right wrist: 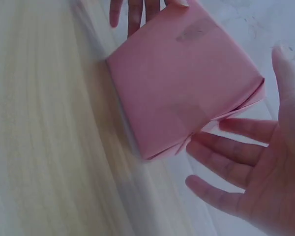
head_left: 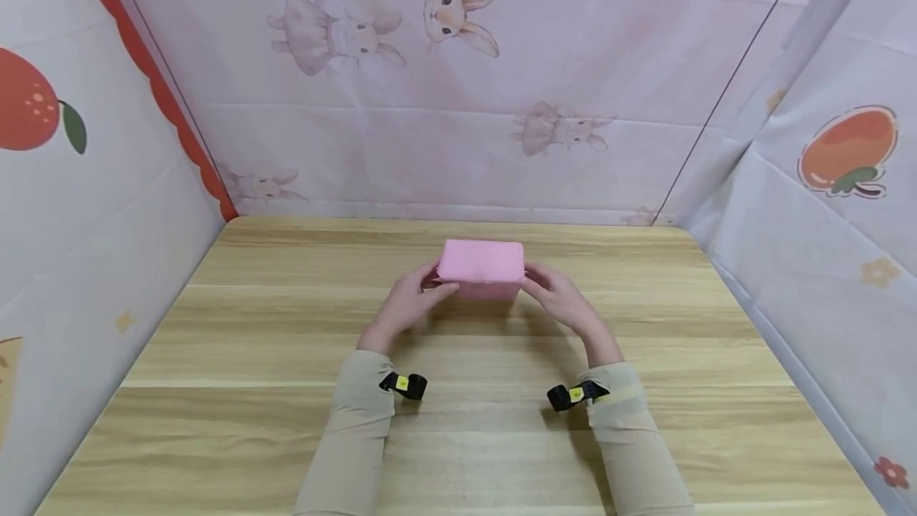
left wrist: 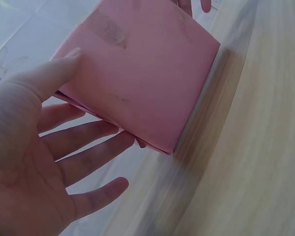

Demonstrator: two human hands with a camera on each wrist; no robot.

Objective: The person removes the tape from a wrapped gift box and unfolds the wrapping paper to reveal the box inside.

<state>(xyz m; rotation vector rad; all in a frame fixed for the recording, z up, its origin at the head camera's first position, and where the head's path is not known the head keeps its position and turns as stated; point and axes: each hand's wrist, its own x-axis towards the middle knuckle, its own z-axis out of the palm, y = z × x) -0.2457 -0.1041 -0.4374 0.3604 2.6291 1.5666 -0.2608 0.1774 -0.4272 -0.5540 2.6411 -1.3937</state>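
A box wrapped in pink paper (head_left: 481, 261) stands at the far middle of the table, between my two hands. Tape and creases mark its broad face, and its ends have folded flaps. My left hand (head_left: 414, 297) is at the left end; in the left wrist view its thumb (left wrist: 64, 69) lies on the broad face, while the spread fingers (left wrist: 96, 152) reach along the folded end. At the right end is my right hand (head_left: 562, 301). Its extended fingers (right wrist: 231, 152) touch or nearly touch the flap, and the thumb (right wrist: 287, 73) stands apart from the box.
The wood-grain table (head_left: 236, 420) extends around both forearms. A pink rabbit-print cloth (head_left: 401, 150) hangs behind it, with fruit-print cloths on the left (head_left: 93, 221) and right (head_left: 809, 261). Each sleeve carries a black strap with a small camera, left (head_left: 404, 385) and right (head_left: 573, 395).
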